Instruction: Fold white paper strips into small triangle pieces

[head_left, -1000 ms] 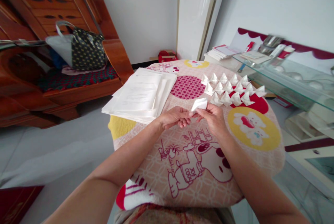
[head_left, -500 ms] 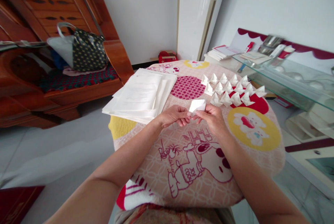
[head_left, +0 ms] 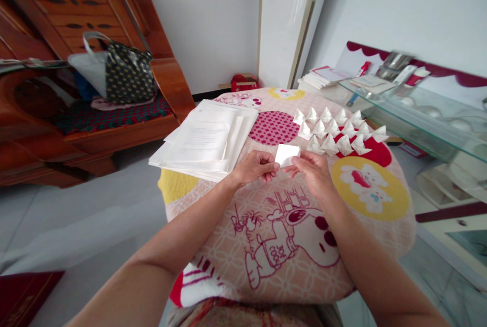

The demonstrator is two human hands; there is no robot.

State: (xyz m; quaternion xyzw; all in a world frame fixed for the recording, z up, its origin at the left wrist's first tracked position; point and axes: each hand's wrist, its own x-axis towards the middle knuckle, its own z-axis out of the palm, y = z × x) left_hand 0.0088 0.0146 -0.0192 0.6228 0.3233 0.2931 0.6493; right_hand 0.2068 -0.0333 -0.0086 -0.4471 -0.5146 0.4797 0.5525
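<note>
A small folded white paper [head_left: 286,153] is held up over the middle of the table between both hands. My left hand [head_left: 257,167] pinches its lower left corner between thumb and fingers. On the right edge, the thumb and fingers of my right hand [head_left: 310,168] grip the same paper. Several folded white paper shapes [head_left: 332,128] with pointed tips stand in rows beyond my right hand. To the left lies a stack of white paper sheets [head_left: 203,136], the top one bearing faint print.
A patterned pink cloth [head_left: 236,235] covers the round table. At the right is a glass shelf [head_left: 426,124] with small items. A wooden bench [head_left: 125,136] holding bags [head_left: 129,73] stands at the left, and a white upright unit [head_left: 285,27] behind.
The small paper now shows a flatter, squarer face. My right hand's fingers have shifted slightly along its edge, while my left fingers have curled in a little.
</note>
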